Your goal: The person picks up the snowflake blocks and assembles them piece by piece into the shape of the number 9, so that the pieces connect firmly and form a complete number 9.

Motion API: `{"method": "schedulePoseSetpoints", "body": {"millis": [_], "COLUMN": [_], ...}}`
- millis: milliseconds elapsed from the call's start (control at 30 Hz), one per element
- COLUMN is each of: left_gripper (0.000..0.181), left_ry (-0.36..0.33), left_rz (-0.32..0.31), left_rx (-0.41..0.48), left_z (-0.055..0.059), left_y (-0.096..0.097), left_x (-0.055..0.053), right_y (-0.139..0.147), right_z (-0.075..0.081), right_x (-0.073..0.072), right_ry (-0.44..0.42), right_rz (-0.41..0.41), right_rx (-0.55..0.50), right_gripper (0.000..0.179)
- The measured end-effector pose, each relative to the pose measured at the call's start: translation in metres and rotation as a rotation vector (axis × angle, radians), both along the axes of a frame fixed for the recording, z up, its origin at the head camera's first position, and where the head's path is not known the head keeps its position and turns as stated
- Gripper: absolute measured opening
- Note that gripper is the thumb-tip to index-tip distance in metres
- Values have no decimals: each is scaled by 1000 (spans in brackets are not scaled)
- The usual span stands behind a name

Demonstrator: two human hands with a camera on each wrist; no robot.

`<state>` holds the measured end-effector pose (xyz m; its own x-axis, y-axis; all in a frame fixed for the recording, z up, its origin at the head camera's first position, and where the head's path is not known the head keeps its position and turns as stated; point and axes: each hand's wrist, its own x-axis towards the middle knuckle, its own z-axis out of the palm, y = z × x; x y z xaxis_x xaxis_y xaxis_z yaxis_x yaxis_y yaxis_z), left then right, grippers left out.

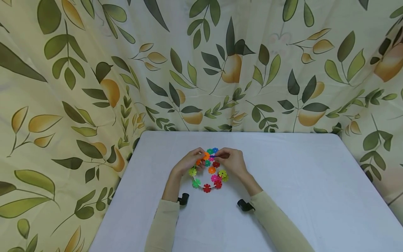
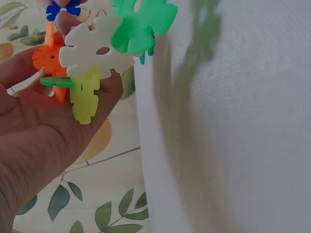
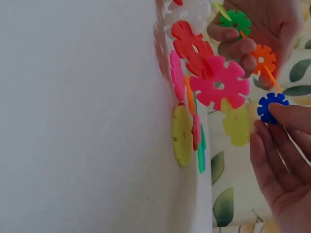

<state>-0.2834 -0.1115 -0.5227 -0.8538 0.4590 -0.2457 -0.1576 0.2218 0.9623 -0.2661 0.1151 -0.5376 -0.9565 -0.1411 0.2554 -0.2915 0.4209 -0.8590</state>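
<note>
My left hand grips one end of a chain of notched plastic snowflake discs, its fingers around an orange disc. From there the chain curves through a yellow disc, a white disc and a green disc, then red discs near the table. Between thumb and fingers my right hand pinches a blue disc. It is held up against the edge of an orange disc at the left hand. A pink disc shows below the hands.
Several other discs lie close together on the white table, among them an orange one and a yellow one. A leaf-patterned curtain hangs behind and along the sides. Black wrist cameras sit at both cuffs.
</note>
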Motion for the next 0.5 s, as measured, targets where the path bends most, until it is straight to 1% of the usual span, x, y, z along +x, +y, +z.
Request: {"method": "schedulePoseSetpoints", "body": {"millis": [167,333,400,500], "left_gripper": [19,18,18,19], "left_ry": [-9,-26,-25,-19], "left_rz": [4,12,10,9], "left_rx": [22,25,17,7], "left_z": [-1,-1,-1,0], "left_y": [1,2,2,3], "left_x": [0,0,1,1], "right_y": [-3,-4,-5,-5], "right_z": [-2,-4,-4,-3], "right_x": [4,6,7,7], "right_ry": [46,80,116,192], "right_rz": [5,4,6,17], "right_rx": [-59,-65,-60,-49], "right_gripper": [10,10,10,10]}}
